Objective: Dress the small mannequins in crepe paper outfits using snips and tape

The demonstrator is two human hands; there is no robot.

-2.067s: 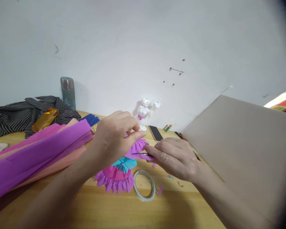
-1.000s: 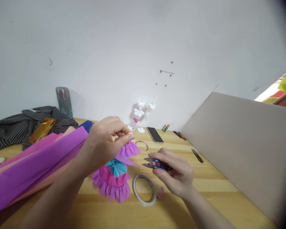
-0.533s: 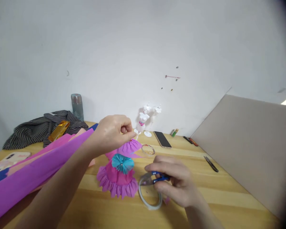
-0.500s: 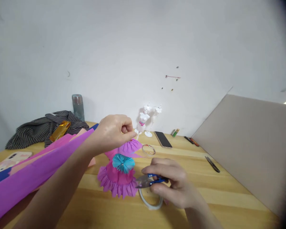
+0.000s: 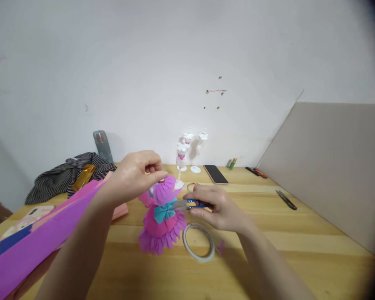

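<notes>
A small dress form wears a crepe-paper dress [image 5: 161, 227] with a pink skirt, purple ruffled hem and a teal bow; it stands on the wooden table [image 5: 268, 233]. My left hand [image 5: 134, 175] pinches the purple ruffle [image 5: 163, 192] at the top of the dress, fingers closed. My right hand [image 5: 215, 206] grips small blue-handled snips [image 5: 187, 204], their blades pointing left at the dress just under the ruffle. A ring of double-sided tape [image 5: 199, 248] lies flat on the table right below my right hand.
Folded purple and pink crepe paper [image 5: 40, 237] crosses the left side under my left arm. At the back stand white mini mannequins [image 5: 187, 150], a phone [image 5: 215, 174], a grey flask [image 5: 101, 146] and striped cloth [image 5: 62, 177]. Black scissors [image 5: 286, 200] lie near a grey board [image 5: 334, 166].
My right hand has lifted the snips off the table by the tape ring and brought them up to the dress. The dress now stands more upright, the left hand still pinching the ruffle.
</notes>
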